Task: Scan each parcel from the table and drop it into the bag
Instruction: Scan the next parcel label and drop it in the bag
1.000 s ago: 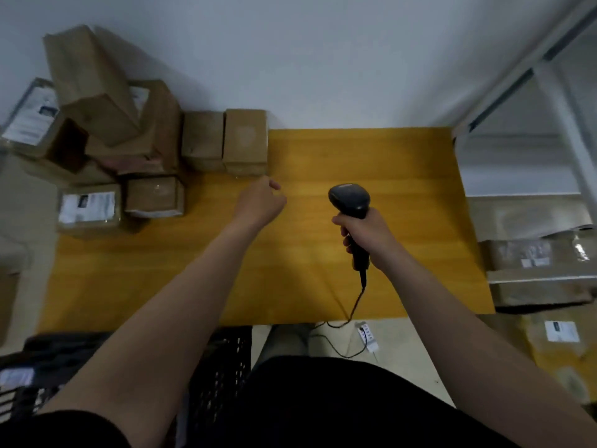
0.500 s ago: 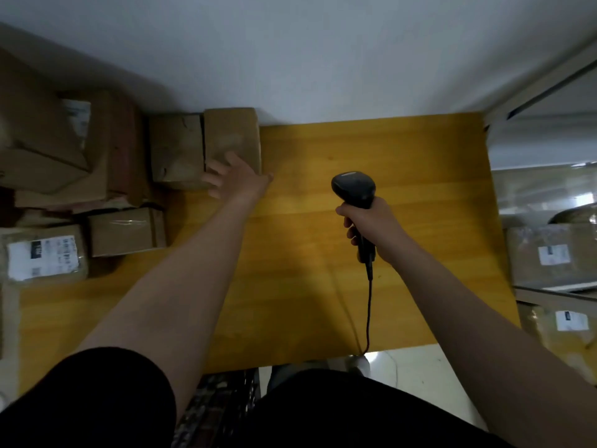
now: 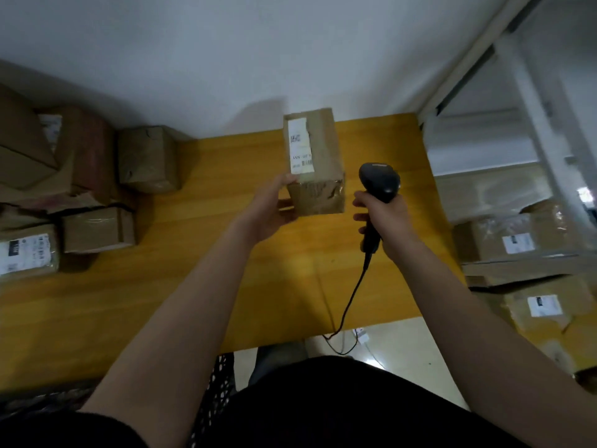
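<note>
My left hand (image 3: pixel 268 211) grips a brown cardboard parcel (image 3: pixel 318 169) from below and lifts it above the yellow table (image 3: pixel 200 286). The parcel's white barcode label (image 3: pixel 299 145) faces up toward me. My right hand (image 3: pixel 386 218) holds a black corded scanner (image 3: pixel 379 181) by its handle, just right of the parcel, head pointing away from me. Several more brown parcels (image 3: pixel 147 158) lie stacked at the table's left side. The bag is not clearly in view.
A white wall stands behind the table. To the right, a metal shelf frame (image 3: pixel 523 92) holds labelled boxes (image 3: pixel 520 244). The scanner cable (image 3: pixel 349 302) hangs off the table's front edge to the floor. A dark perforated crate (image 3: pixel 216 383) sits below the near edge.
My left hand reached the right-hand box of the pair by the wall, took hold of it and lifted it to the middle beside the scanner. The right hand stayed put.
</note>
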